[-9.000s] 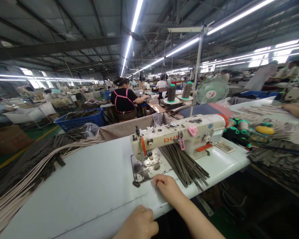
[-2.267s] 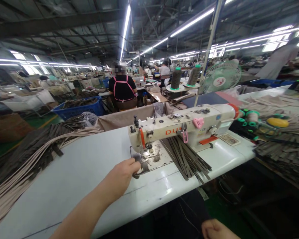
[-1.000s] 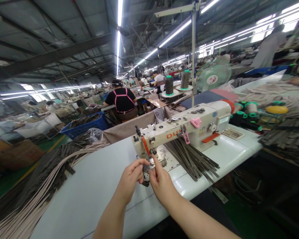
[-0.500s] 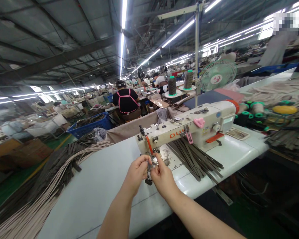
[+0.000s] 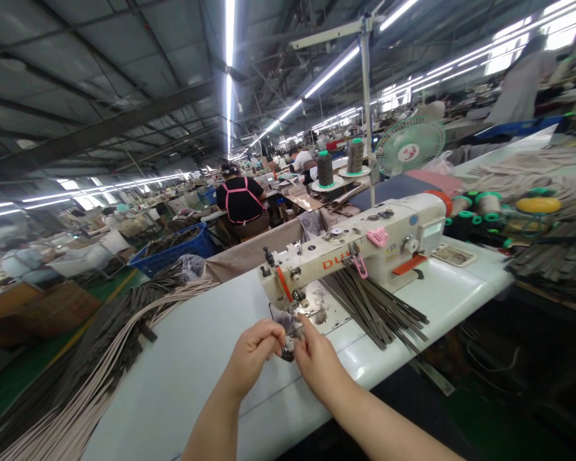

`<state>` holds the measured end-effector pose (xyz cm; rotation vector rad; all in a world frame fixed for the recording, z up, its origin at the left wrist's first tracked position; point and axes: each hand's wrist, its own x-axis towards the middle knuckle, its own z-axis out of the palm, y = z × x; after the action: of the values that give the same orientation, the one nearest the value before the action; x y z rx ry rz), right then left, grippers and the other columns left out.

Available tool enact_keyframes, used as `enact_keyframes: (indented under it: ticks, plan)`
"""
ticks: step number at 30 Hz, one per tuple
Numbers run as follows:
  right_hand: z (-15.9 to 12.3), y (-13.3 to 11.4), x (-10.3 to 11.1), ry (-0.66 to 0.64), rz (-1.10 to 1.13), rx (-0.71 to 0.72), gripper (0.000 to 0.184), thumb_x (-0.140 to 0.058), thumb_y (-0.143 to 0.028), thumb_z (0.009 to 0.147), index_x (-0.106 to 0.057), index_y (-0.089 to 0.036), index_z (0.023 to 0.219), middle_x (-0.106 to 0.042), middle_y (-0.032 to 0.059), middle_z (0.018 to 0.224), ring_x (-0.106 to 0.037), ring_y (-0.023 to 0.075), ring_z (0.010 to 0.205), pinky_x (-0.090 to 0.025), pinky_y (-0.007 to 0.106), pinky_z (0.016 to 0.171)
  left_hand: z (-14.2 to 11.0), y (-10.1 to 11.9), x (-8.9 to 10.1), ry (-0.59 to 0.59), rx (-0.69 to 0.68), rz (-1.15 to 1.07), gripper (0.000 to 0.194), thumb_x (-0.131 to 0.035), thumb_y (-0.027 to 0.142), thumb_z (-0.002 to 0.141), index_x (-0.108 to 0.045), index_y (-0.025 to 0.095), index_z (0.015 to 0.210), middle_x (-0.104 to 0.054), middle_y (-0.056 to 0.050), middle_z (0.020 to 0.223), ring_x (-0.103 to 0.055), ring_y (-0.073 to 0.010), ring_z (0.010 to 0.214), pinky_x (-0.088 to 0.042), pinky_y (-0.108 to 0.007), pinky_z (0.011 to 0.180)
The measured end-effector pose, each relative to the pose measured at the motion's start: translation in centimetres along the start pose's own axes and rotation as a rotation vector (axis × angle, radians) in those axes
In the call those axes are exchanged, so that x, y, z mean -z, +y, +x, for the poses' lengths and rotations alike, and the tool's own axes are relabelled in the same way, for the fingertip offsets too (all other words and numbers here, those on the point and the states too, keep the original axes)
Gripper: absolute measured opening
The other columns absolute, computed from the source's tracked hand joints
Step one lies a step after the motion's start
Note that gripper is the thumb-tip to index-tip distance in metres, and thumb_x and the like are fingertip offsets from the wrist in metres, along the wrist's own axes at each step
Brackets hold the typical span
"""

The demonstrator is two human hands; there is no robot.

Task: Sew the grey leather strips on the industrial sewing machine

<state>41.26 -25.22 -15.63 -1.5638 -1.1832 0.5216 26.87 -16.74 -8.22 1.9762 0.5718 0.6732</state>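
Observation:
Both hands are just in front of the needle end of a white sewing machine (image 5: 312, 259). My left hand (image 5: 256, 352) is closed in a pinch, its fingertips close to a small dark part (image 5: 288, 352) at the table's surface. Whatever it may hold is too small to make out. Beside it, my right hand (image 5: 320, 360) has its index finger pointing toward the presser foot area, with thumb and other fingers curled together. Anything between them is hidden. To the right, a bundle of dark fabric strips (image 5: 372, 307) lies under the machine arm.
Long beige and dark strips (image 5: 125, 339) hang over the left side of the white table (image 5: 182, 358). Thread cones (image 5: 325, 169) and a green fan (image 5: 410, 147) stand behind the machine. A co-worker (image 5: 240, 195) sits ahead, near a blue basket (image 5: 173, 250).
My hands have drawn down and back from the needle, and a little apart from each other. The view has shifted slightly. The strips under the arm lie as before.

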Motion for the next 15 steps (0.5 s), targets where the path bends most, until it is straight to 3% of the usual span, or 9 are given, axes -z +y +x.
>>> enact_keyframes:
  ticks: [2,4,7,9,11,13,15]
  plan:
    - [-0.1,0.6,0.0,-0.014,0.027,-0.016,0.051,-0.047,-0.014,0.087,-0.060,-0.013,0.137,-0.067,0.0025,0.076,-0.063,0.0201,0.071,-0.047,0.029,0.070,-0.9,-0.3,0.8,-0.031,-0.045,0.027,0.027,-0.050,0.021,0.093,-0.064,0.018,0.070,-0.058,-0.004,0.075,-0.056,-0.0171,0.073,-0.042,-0.029,0.073]
    - [0.1,1.1,0.4,-0.048,0.029,-0.021,0.041,-0.047,-0.012,0.084,-0.071,-0.016,0.118,-0.068,0.0025,0.075,-0.064,0.0199,0.072,-0.048,0.028,0.072,-1.4,-0.5,1.3,-0.133,-0.083,0.031,0.034,-0.052,0.026,0.097,-0.063,0.019,0.066,-0.061,-0.006,0.077,-0.060,-0.0209,0.083,-0.045,-0.032,0.082]
    - [0.6,1.6,1.1,-0.092,0.010,-0.038,0.036,-0.045,-0.008,0.081,-0.076,-0.017,0.098,-0.073,0.0054,0.087,-0.068,0.0211,0.086,-0.049,0.029,0.082,-1.8,-0.4,1.2,-0.366,-0.087,0.020,0.044,-0.055,0.034,0.101,-0.065,0.018,0.061,-0.065,-0.009,0.081,-0.063,-0.0230,0.089,-0.045,-0.038,0.097]
    - [0.7,1.8,1.6,-0.126,-0.011,-0.051,0.037,-0.043,-0.006,0.078,-0.076,-0.018,0.091,-0.074,0.0044,0.089,-0.068,0.0206,0.090,-0.047,0.028,0.084,-1.8,-0.3,0.7,-0.414,-0.035,-0.028,0.040,-0.055,0.037,0.101,-0.072,0.018,0.070,-0.068,-0.011,0.090,-0.064,-0.0239,0.093,-0.045,-0.039,0.099]
    - [0.4,1.8,2.1,-0.180,-0.030,-0.059,0.035,-0.044,-0.005,0.075,-0.075,-0.019,0.081,-0.074,0.0021,0.082,-0.067,0.0193,0.085,-0.046,0.027,0.081,-1.7,-0.3,0.0,-0.363,0.086,-0.155,0.028,-0.058,0.040,0.100,-0.076,0.019,0.098,-0.068,-0.010,0.094,-0.065,-0.0253,0.096,-0.047,-0.039,0.094]
    - [-0.4,1.7,2.8,-0.263,-0.043,-0.057,0.031,-0.046,-0.005,0.072,-0.073,-0.020,0.071,-0.071,-0.0005,0.073,-0.065,0.0176,0.076,-0.044,0.025,0.075,-1.4,-0.6,-0.8,-0.241,0.224,-0.323,0.035,-0.058,0.040,0.098,-0.068,0.020,0.125,-0.063,-0.005,0.084,-0.065,-0.0242,0.090,-0.049,-0.040,0.091]
    - [-1.4,1.5,3.8,-0.343,-0.058,-0.051,0.029,-0.046,-0.005,0.069,-0.071,-0.021,0.063,-0.067,-0.0024,0.064,-0.062,0.0159,0.067,-0.041,0.023,0.068,-1.1,-1.0,-1.4,-0.094,0.290,-0.423,0.038,-0.053,0.038,0.098,-0.062,0.020,0.131,-0.052,0.002,0.070,-0.060,-0.0199,0.076,-0.049,-0.039,0.087]
